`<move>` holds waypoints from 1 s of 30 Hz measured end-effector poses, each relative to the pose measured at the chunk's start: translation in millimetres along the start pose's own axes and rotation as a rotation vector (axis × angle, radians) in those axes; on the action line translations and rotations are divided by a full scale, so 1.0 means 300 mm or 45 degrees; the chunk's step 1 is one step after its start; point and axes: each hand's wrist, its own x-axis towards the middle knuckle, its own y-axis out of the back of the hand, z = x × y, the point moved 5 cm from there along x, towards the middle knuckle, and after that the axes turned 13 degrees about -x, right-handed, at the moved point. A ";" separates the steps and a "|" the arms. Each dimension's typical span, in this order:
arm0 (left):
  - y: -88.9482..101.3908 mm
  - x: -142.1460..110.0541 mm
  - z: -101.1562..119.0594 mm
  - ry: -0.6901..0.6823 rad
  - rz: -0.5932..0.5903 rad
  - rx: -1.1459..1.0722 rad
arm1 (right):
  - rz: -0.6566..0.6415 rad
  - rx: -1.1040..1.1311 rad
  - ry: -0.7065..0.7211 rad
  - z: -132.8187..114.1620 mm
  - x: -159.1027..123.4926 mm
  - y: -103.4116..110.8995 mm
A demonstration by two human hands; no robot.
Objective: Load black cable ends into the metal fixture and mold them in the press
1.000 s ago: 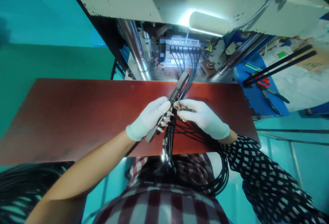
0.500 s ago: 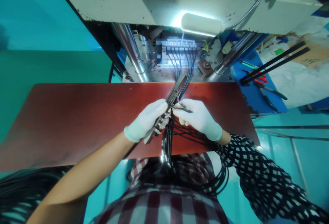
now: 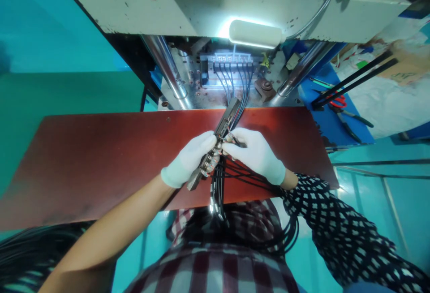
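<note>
One gloved left hand grips a metal bar, slanted seven-to-one o'clock over the red board; the right hand, at its three o'clock, pinches wire ends, seemingly fitting them; the next move calls for careful alignment.

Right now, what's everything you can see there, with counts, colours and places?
Metal bar: one, grey, centre, slanted
Wire ends: several, coppery, at bar
Cables: many, black, centre and bottom
Board: one, reddish-brown, across middle
Machine housing: one, off-white, top
Lamp: one, white, lit, on housing's lower edge
Posts: two, silver, under housing
Fixture: one, silver, between posts
Rods: two, black, right
Hand tools: several, red and black handles, right
Work surface: one, blue, beneath tools
Checked garment: one, maroon and white, bottom
Patterned sleeve: one, black-and-white, right arm
Left hand: one, white-gloved, gripping bar
Right hand: one, white-gloved, at wire ends
</note>
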 end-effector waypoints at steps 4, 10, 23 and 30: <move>-0.001 -0.002 0.001 -0.003 0.004 0.022 | 0.108 -0.099 0.016 0.002 -0.001 0.009; 0.004 0.001 -0.005 -0.012 -0.021 0.050 | 0.043 -0.050 -0.015 0.004 0.011 0.013; -0.009 -0.024 0.013 -0.004 0.080 0.397 | -0.007 0.033 -0.103 -0.002 0.004 -0.011; -0.007 -0.005 0.030 -0.041 -0.053 0.254 | 0.037 0.184 -0.070 -0.012 -0.010 0.041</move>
